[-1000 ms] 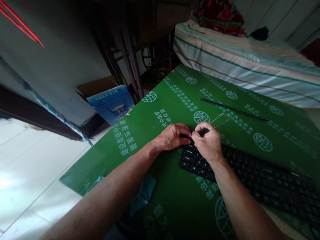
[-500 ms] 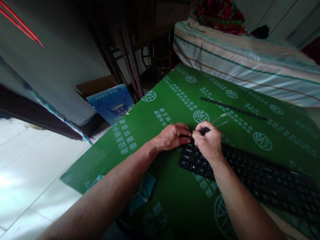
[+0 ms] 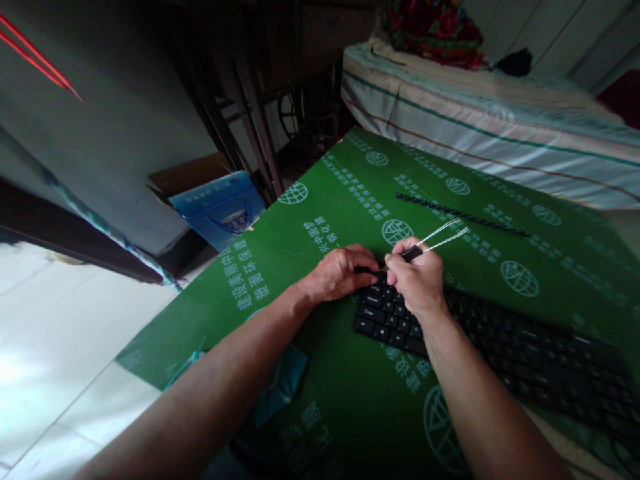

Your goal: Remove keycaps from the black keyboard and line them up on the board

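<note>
A black keyboard [image 3: 500, 333] lies at a slant on the green board, its left end under my hands. At its upper left corner is my left hand [image 3: 343, 272], closed, with thumb and fingers around the dark edge there. My right hand [image 3: 417, 273] is closed around the dark handle of a wire keycap puller [image 3: 445, 233]. Its two thin wire prongs point up and away to the right. The puller's other end reaches toward my left fingertips; what it touches there is hidden by my fingers.
The printed green board [image 3: 320, 233] forms the work surface. A black twisted rod [image 3: 463, 215] lies beyond the keyboard. Under my left forearm is a teal item [image 3: 283, 383]. A blue bag [image 3: 217, 208] stands past the left edge, and a bed [image 3: 450, 113] is at the back right.
The keycap puller has turned slightly in my right hand, and its wire prongs now show more clearly and wider apart. My left hand stays at the keyboard corner. The view has shifted slightly.
</note>
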Available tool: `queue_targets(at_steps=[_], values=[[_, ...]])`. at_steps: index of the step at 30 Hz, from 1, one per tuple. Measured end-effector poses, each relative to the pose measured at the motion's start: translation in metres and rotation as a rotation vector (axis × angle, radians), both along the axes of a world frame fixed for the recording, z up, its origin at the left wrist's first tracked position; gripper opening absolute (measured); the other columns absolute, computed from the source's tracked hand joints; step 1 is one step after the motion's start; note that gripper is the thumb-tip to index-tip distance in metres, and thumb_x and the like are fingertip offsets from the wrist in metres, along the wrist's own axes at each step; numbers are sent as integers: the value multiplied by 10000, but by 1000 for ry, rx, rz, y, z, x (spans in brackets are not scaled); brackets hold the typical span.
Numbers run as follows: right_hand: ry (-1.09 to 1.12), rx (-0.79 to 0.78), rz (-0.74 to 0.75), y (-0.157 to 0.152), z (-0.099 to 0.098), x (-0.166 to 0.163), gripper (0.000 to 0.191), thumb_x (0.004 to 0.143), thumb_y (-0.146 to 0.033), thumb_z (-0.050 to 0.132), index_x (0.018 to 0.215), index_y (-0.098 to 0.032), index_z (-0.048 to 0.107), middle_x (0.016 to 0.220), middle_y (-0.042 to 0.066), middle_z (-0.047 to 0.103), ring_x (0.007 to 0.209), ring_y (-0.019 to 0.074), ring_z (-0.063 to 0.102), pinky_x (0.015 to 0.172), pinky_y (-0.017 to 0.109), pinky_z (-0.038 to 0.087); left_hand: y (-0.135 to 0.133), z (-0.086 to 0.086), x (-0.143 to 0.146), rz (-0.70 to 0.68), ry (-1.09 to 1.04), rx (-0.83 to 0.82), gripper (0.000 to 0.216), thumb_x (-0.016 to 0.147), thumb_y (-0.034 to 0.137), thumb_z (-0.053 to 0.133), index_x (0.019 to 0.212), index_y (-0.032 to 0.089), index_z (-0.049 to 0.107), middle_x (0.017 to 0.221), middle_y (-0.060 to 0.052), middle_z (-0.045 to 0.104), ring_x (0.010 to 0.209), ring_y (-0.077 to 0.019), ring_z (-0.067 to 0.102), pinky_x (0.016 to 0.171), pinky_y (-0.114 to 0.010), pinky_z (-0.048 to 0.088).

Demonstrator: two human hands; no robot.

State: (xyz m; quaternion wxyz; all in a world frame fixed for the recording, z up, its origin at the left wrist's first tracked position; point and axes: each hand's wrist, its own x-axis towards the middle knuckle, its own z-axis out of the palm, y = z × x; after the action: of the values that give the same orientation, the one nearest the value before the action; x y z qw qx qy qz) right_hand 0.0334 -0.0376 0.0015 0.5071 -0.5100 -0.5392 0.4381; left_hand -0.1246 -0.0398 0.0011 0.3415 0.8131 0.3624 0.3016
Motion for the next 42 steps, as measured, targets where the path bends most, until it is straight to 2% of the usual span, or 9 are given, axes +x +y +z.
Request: queue_targets(at_steps=[8, 13, 16, 19, 24, 28, 32, 36, 42], values=[[163, -47, -8, 0, 3, 2, 178, 692, -280, 652, 716, -177, 508, 388, -88, 505, 264, 42, 372, 280, 139, 261, 0, -5, 2, 120, -149, -96, 62, 734, 182, 638, 774, 136, 652, 941, -68, 635, 864, -165, 595, 817, -308, 464], [219, -12, 19, 1, 7, 2, 352, 778, -431, 583, 1018, -175, 587, 594, -13, 644, 389, 75, 550, 322, 145, 350, 0, -3, 1, 255, -290, -259, 112, 743, 224, 633, 801, 130, 653, 826, -44, 663, 751, -140, 599, 716, -270, 471], [188, -12, 77, 0, 8, 2, 474, 814, -472, 524, 1206, -205, 514, 708, 20, 679, 434, 98, 602, 323, 157, 388, -2, 2, 1, 325, -413, -406, 125, 737, 233, 637, 783, 116, 644, 678, -11, 644, 604, -98, 571, 589, -217, 445], [155, -2, 97, -1, 7, 3, 509, 849, -488, 463, 1287, -229, 452, 683, 17, 675, 410, 105, 598, 322, 171, 408, -3, 4, 1, 372, -520, -507, 126, 717, 226, 654, 773, 117, 630, 633, 2, 638, 547, -82, 566, 512, -187, 415], [57, 59, 165, -2, 3, 6, 389, 882, -443, 427, 1158, -198, 548, 658, 15, 664, 441, 109, 605, 375, 195, 448, -1, 1, -1, 413, -583, -580, 132, 700, 222, 667, 783, 125, 631, 684, -20, 680, 547, -95, 603, 484, -189, 417], [-181, 308, 160, -2, -3, 7, 222, 857, -314, 504, 993, -184, 621, 778, 33, 673, 590, 116, 633, 542, 239, 517, 0, 0, -2, 398, -615, -610, 130, 697, 214, 665, 792, 127, 645, 689, -19, 689, 540, -90, 604, 499, -193, 432], [-437, 539, 140, -2, -5, 5, 204, 823, -202, 534, 998, -185, 637, 857, 54, 675, 764, 149, 640, 718, 273, 523, -2, 1, -1, 386, -642, -615, 137, 678, 194, 678, 794, 124, 660, 638, -3, 675, 523, -83, 591, 514, -194, 443], [-596, 596, 170, -3, -4, 3, 255, 817, -168, 527, 1052, -195, 622, 916, 71, 670, 830, 163, 636, 761, 277, 516, -2, 1, -1, 388, -652, -608, 144, 670, 188, 684, 798, 123, 670, 587, 13, 650, 513, -80, 581, 505, -185, 436], [-681, 611, 142, -2, -7, 4, 246, 819, -179, 538, 1051, -186, 619, 928, 75, 669, 829, 172, 632, 756, 279, 511, -2, 1, -1, 340, -661, -610, 162, 678, 191, 676, 822, 116, 674, 608, -3, 664, 527, -87, 588, 520, -191, 444]])
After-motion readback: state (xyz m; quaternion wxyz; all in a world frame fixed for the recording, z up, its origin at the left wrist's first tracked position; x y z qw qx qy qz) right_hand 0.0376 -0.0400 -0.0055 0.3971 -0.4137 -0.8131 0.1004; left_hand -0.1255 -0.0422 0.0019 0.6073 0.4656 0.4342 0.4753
